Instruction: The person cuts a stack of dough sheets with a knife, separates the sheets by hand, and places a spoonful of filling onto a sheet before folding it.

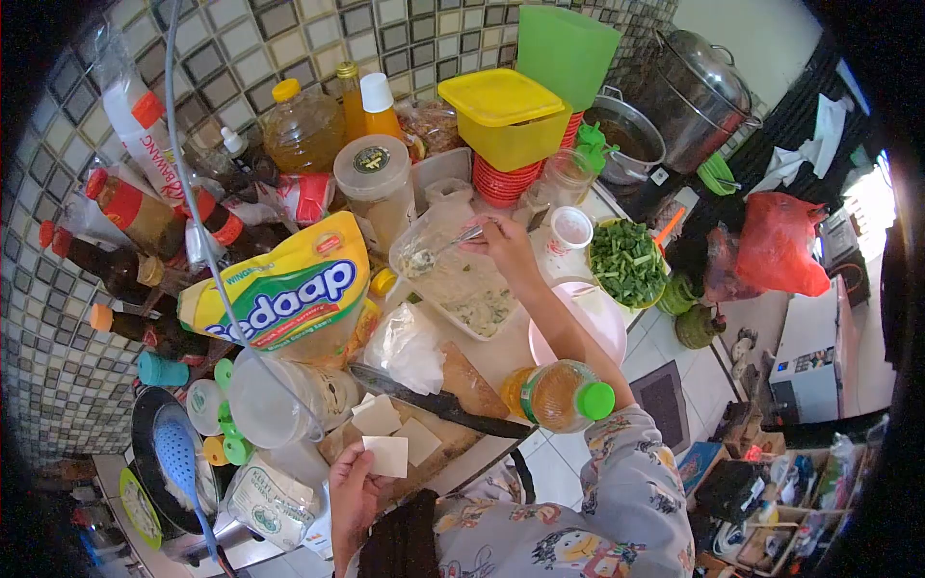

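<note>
Wrapper (390,456), pale flat square, in left hand (355,493)

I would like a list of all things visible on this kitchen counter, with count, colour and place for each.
Spoon: one, metal, over the filling tray.
Filling tray: one, white, centre.
Wrapper squares: about three, pale, on the board.
Cutting board: one, wooden, near edge.
Knife: one, dark, across the board.
Sedaap bag: one, yellow, left of the tray.
Oil bottle: one, amber with green cap, near edge.
Chopped greens bowl: one, green, right.
Yellow container: one, at the back.
Sauce bottles: several, dark with red caps, left.
Pot: one, steel, back right.
Left hand: holds a wrapper.
Right hand: holds the spoon.
</note>
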Demonstrator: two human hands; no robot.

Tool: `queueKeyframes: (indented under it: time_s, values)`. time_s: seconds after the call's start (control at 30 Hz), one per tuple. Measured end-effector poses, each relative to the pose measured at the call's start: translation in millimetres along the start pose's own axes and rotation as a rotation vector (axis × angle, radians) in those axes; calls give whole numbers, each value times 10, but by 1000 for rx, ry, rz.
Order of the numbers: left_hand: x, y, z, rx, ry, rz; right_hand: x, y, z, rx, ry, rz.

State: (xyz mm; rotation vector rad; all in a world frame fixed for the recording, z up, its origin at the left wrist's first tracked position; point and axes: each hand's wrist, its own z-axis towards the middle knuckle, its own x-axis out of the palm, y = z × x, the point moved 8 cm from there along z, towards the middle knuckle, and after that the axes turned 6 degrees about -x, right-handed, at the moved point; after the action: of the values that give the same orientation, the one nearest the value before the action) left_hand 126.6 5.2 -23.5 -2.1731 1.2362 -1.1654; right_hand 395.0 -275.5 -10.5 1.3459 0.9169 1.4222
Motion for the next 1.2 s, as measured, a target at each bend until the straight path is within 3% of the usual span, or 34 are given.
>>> queueKeyframes:
  time_s: [0.43, 0.5, 0.63, 0.7, 0.9, 0.97, 1.2]
  values:
    - [205, -118, -151, -42, 80, -122, -201, 445, -181, 33, -49, 235]
    - [237, -135, -158, -47, 103, -132, -204, 783, -273, -59, -34, 295]
    - [316, -181, -204, -40, 137, -127, -99, 1647, -658, -200, -15, 118]
    - [388, -235, -237, -11, 151, -109, 120, 2120, -972, -375, -3, 60]
    - [662, -391, -426, 35, 347, -173, 573, 2513, -1948, -633, 231, -210]
    - [713, -432, -529, 30, 389, -181, 795, 2536, -2253, -801, 469, -273]
    - [706, -525, -767, 49, 452, -213, 1228, 2485, -2689, -933, 750, -299]
